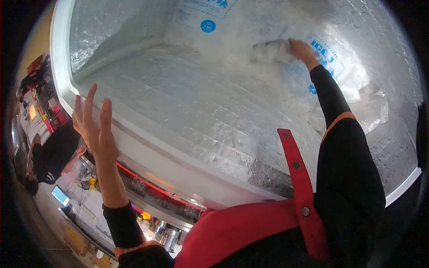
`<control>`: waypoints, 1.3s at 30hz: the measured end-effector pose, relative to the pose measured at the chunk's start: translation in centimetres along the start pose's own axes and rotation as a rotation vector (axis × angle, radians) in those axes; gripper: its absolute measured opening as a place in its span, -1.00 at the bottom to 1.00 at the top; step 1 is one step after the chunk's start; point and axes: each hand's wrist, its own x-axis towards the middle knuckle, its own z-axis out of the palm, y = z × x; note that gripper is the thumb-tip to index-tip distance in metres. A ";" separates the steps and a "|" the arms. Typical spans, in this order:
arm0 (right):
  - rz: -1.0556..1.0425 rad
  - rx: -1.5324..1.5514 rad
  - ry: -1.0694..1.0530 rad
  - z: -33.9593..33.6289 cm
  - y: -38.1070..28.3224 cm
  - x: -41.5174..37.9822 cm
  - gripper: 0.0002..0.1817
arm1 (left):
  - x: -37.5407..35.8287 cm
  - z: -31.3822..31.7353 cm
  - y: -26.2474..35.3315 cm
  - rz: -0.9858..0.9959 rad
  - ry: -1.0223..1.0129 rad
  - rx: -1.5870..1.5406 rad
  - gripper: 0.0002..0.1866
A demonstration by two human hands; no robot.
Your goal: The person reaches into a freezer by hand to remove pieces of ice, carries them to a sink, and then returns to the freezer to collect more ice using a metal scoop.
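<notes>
I lean over an open chest freezer point(147, 147) with frosted inner walls. My right hand point(301, 50) reaches deep inside and grips a grey frozen fish point(270, 48) that lies on white plastic ice bags with blue print point(321, 58). My left hand point(94, 123) hovers over the freezer's white near rim with its fingers spread and holds nothing. Both arms wear black sleeves with orange cuffs, and a red apron strap point(295, 169) runs across my chest.
Another white bag with a blue round label point(208, 25) lies at the freezer's far end. A crumpled clear bag point(373, 107) sits at the right wall. A person in black point(49, 156) stands at the left beside a counter with steel containers point(165, 232).
</notes>
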 end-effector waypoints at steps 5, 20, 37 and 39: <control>0.039 -0.053 -0.018 6.1 -0.9 -4.9 -0.63 | -0.1 0.0 0.1 -0.019 0.003 0.016 -0.53; 0.049 1.005 -0.428 9.0 -6.0 -2.4 -0.81 | -0.1 -0.6 1.2 -0.074 0.015 0.032 -0.48; -0.038 1.125 -0.222 -9.4 -8.8 -15.9 -0.89 | -0.8 -1.5 1.2 -0.210 0.006 0.001 -0.42; -0.059 1.108 -0.143 -11.4 -7.7 -18.8 -0.89 | -0.8 -1.6 1.2 -0.190 0.012 -0.027 -0.41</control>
